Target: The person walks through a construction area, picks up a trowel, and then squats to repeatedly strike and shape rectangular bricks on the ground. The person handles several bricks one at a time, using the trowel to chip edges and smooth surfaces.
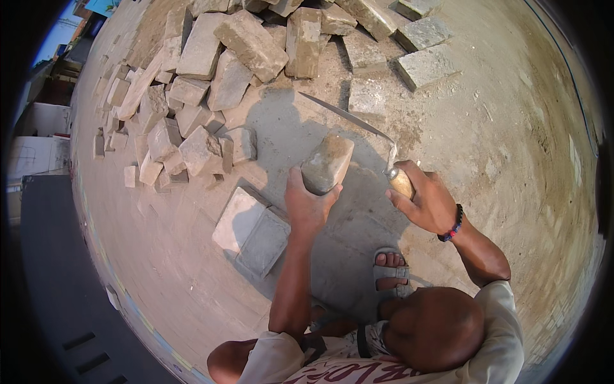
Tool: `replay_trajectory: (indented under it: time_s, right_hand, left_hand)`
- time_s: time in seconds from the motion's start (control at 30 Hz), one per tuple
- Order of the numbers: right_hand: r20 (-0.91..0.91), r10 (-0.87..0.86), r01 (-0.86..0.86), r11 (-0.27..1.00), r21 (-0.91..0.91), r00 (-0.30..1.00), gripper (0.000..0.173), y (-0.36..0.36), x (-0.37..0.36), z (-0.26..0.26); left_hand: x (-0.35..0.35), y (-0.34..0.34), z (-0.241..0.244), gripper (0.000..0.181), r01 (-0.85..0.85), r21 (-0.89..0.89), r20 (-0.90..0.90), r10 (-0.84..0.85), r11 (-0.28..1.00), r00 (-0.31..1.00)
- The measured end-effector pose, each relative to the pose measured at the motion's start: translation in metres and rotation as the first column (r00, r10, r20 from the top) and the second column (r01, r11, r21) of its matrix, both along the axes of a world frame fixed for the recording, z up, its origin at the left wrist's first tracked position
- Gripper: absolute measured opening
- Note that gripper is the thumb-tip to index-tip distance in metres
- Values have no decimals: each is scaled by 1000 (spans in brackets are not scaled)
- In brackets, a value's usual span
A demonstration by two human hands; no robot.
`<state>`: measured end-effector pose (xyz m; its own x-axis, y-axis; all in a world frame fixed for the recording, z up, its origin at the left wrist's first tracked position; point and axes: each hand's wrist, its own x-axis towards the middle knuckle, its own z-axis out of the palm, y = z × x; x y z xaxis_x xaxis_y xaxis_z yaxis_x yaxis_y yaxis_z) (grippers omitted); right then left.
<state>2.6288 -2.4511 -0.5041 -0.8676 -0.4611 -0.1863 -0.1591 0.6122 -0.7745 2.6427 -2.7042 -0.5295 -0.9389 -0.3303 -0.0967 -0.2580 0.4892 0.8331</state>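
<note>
My left hand [309, 204] grips the near end of a grey-brown paving block [329, 161], holding it tilted above the ground. In my right hand [424, 199] is a mason's trowel [355, 121], held by its wooden handle. The thin metal blade points up and left, past the far end of the block, and does not touch it. Two blocks lie side by side on the ground to the left of my left forearm: a pale paving block [241, 218] and a greyer paving block [264, 242], partly in my shadow.
A loose pile of paving blocks [201, 48] spreads across the far left. Several more, such as a pale block [427, 66], lie on sandy ground [503, 144] at the far right. My sandalled foot [391, 271] is close below. A dark cable [561, 53] runs along the right.
</note>
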Motion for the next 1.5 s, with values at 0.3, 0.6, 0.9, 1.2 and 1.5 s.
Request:
replay_trajectory:
  time_s: [0.3, 0.6, 0.9, 1.2, 1.5]
  right_hand:
    - [-71, 120, -65, 851, 522, 990, 34, -12, -43, 10]
    - [-90, 127, -60, 845, 531, 988, 33, -25, -27, 27]
    - [-39, 66, -47, 928, 370, 997, 37, 1, -8, -2]
    - [246, 320, -259, 933, -250, 915, 43, -19, 56, -37]
    - [371, 190, -165, 981, -97, 909, 41, -22, 36, -52]
  left_hand:
    - [16, 8, -27, 80, -51, -36, -106, 47, 998, 993]
    - [27, 11, -34, 77, -45, -51, -197, 34, 998, 980]
    - [47, 2, -24, 77, -66, -127, -153, 46, 990, 987]
    - [101, -48, 7, 75, 263, -346, 140, -227, 901, 964]
    - [123, -63, 0, 71, 148, -271, 120, -119, 951, 986]
